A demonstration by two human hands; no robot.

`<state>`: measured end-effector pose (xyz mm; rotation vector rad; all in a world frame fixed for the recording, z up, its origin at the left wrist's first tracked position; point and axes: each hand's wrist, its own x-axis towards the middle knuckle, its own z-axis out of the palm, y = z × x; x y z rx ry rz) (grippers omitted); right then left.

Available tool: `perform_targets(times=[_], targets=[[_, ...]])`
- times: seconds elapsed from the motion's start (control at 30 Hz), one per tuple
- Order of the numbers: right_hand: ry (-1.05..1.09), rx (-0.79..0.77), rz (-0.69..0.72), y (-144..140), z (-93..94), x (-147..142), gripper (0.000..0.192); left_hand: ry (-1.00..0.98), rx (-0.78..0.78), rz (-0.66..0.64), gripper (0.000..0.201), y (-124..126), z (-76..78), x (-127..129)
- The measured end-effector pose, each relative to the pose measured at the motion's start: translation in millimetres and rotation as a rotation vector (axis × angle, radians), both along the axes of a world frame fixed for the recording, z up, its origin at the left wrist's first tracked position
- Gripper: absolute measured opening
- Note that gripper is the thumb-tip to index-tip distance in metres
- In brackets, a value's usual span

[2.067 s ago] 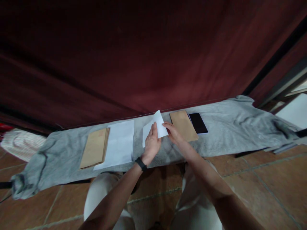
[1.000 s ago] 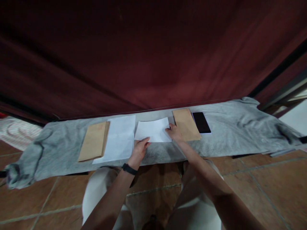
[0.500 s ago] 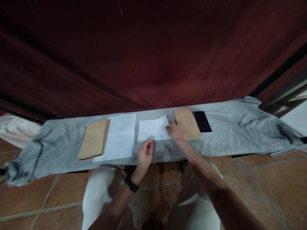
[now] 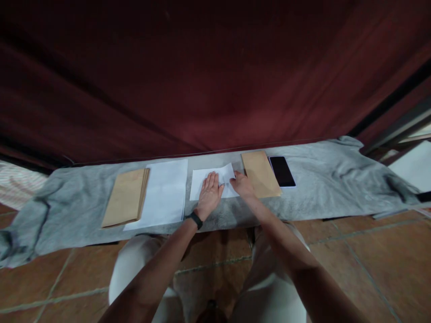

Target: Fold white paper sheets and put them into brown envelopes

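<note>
since a moment ago the left hand (image 4: 209, 194) is laid flat, open, on the folded white paper sheet (image 4: 198, 183); its right edge is pinched by the right hand (image 4: 241, 185), so a crease is likely being pressed.

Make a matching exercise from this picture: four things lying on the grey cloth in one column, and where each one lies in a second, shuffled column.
Things:
1. black smartphone
2. stack of brown paper envelopes
3. folded white paper sheet
4. single brown paper envelope

Places:
A. under the flat left hand, its right edge touched by the right hand
B. furthest left on the grey cloth, partly over the large white sheets
C. furthest right of the four
D. between the folded sheet and the phone

Pairs: 1-C, 2-B, 3-A, 4-D
</note>
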<state>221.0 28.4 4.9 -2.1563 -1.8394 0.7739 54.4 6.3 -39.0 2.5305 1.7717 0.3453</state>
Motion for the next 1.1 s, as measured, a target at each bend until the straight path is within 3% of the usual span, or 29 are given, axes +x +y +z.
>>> perform_targets(times=[0.33,0.47,0.6,0.83,1.1], targets=[[-0.03,0.023,-0.019,-3.2,2.2,-4.1,0.04,0.095,-0.011,0.061,0.063,15.9,-10.6,-0.3],[-0.105,0.253,-0.013,-8.6,-4.4,-7.1,0.052,0.079,0.017,0.062,0.063,13.9,-14.3,0.8],[-0.069,0.467,0.204,-8.8,-20.6,-16.9,0.051,0.075,0.01,0.062,0.062,12.6,-13.0,1.6],[-0.085,0.405,0.301,-11.2,-50.4,-37.7,0.053,0.087,-0.021,0.027,0.057,13.5,-6.4,-0.3],[-0.142,0.398,0.309,-14.8,-52.4,-34.9,0.058,0.085,-0.052,-0.018,0.056,18.3,5.4,-4.8]])
